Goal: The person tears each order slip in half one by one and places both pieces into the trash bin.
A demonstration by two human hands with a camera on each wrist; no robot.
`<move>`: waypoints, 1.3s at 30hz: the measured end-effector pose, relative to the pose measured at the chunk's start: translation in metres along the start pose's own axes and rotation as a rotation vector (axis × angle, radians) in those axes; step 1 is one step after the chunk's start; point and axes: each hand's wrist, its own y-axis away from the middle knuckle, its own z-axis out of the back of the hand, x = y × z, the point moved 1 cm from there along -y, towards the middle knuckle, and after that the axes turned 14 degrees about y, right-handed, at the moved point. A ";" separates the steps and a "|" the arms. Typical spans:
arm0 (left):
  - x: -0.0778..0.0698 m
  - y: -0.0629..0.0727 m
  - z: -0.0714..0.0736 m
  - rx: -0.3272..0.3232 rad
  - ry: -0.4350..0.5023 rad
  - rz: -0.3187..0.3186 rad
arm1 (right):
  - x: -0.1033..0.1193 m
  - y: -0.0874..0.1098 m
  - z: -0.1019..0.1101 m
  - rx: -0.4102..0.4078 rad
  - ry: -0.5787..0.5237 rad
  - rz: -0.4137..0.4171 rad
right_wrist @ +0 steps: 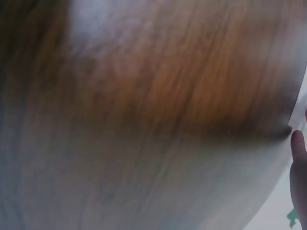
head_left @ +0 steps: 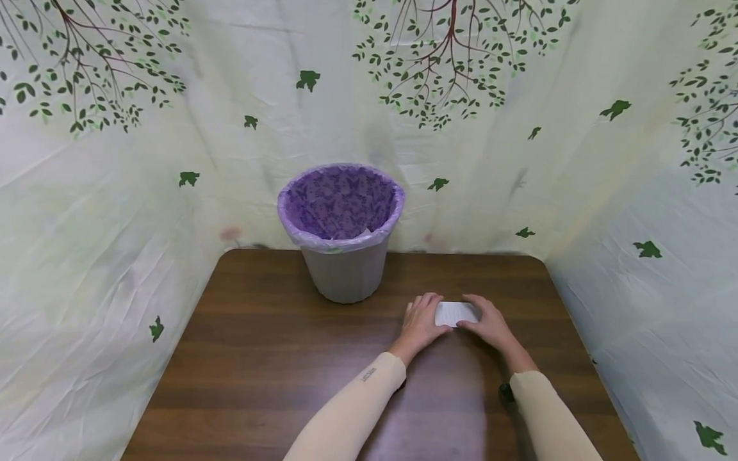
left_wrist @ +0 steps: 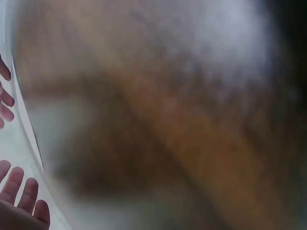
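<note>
A small white rectangular piece (head_left: 455, 314), marked with faint lines and paper-like, lies between both hands over the right half of the table. My left hand (head_left: 423, 323) holds its left end, thumb at the near edge and fingers at the far side. At the other end, my right hand (head_left: 490, 323) grips it the same way, with the thumb near and the fingers beyond. Only fingers (left_wrist: 29, 194) show at the left edge of the left wrist view. The right wrist view catches a single finger (right_wrist: 298, 143) at its right edge; the rest there is blurred wood.
Left of the hands, near the table's back edge, stands a grey waste bin (head_left: 346, 272) with a purple liner (head_left: 340, 242) folded over its rim. Brown wood forms the tabletop (head_left: 259, 358). White sheeting (head_left: 242, 160) with printed leaves and branches surrounds the table.
</note>
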 end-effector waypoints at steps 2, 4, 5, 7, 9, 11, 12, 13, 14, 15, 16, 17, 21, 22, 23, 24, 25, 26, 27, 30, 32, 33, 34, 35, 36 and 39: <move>0.000 0.000 -0.003 0.009 -0.008 -0.006 | 0.000 -0.002 -0.002 0.000 0.022 0.012; 0.000 0.000 -0.006 0.024 -0.015 -0.008 | 0.001 -0.003 -0.003 -0.001 0.044 0.020; 0.000 0.000 -0.006 0.029 -0.014 -0.007 | 0.001 -0.003 -0.004 -0.001 0.049 0.023; 0.001 0.000 -0.006 0.029 -0.019 -0.004 | 0.001 -0.004 -0.006 0.000 0.062 0.030; 0.003 0.000 -0.006 0.031 -0.026 0.002 | 0.002 -0.005 -0.009 0.002 0.079 0.045; 0.003 0.000 -0.006 0.034 -0.027 0.004 | 0.002 -0.004 -0.010 -0.001 0.088 0.055; 0.003 -0.001 -0.007 0.036 -0.028 0.006 | 0.003 -0.003 -0.011 -0.002 0.091 0.060; 0.003 -0.001 -0.007 0.039 -0.027 0.008 | 0.003 -0.002 -0.012 -0.002 0.098 0.065; 0.003 -0.001 -0.007 0.043 -0.026 0.010 | 0.004 -0.002 -0.012 -0.004 0.102 0.068; 0.003 -0.001 -0.007 0.044 -0.027 0.011 | 0.004 -0.001 -0.013 -0.005 0.103 0.070; 0.003 -0.001 -0.007 0.044 -0.029 0.011 | 0.005 -0.001 -0.013 -0.006 0.105 0.070; 0.002 -0.001 -0.006 0.044 -0.028 0.012 | 0.006 0.000 -0.014 -0.010 0.110 0.073; 0.002 -0.001 -0.006 0.035 -0.054 0.010 | 0.008 0.001 -0.014 -0.011 0.132 0.066; 0.002 -0.001 -0.006 0.037 -0.061 0.012 | 0.008 0.002 -0.013 -0.006 0.140 0.065; 0.001 -0.001 -0.005 0.040 -0.065 0.016 | 0.010 0.001 -0.013 -0.002 0.146 0.068; 0.002 -0.001 -0.005 0.042 -0.074 0.020 | 0.011 0.000 -0.012 0.007 0.152 0.070; 0.001 -0.001 -0.005 0.049 -0.077 0.026 | 0.012 0.000 -0.011 0.017 0.155 0.069; 0.001 -0.001 -0.005 0.052 -0.076 0.030 | 0.012 0.000 -0.011 0.028 0.160 0.067; 0.001 -0.001 -0.005 0.054 -0.075 0.034 | 0.013 0.000 -0.011 0.039 0.166 0.065; 0.001 0.000 -0.005 0.058 -0.062 0.046 | 0.013 0.000 -0.012 0.055 0.178 0.061; 0.000 0.000 -0.004 0.053 -0.050 0.050 | 0.013 0.000 -0.012 0.053 0.187 0.067; 0.000 0.001 -0.004 0.051 -0.046 0.051 | 0.013 0.000 -0.013 0.050 0.191 0.074; 0.000 0.001 -0.004 0.052 -0.043 0.055 | 0.013 -0.001 -0.013 0.045 0.195 0.081; 0.000 0.000 -0.005 0.054 -0.042 0.059 | 0.013 -0.001 -0.013 0.039 0.204 0.091; 0.000 0.000 -0.005 0.057 -0.041 0.064 | 0.013 -0.001 -0.013 0.038 0.206 0.097; 0.000 0.000 -0.005 0.063 -0.032 0.070 | 0.014 0.000 -0.012 0.034 0.210 0.105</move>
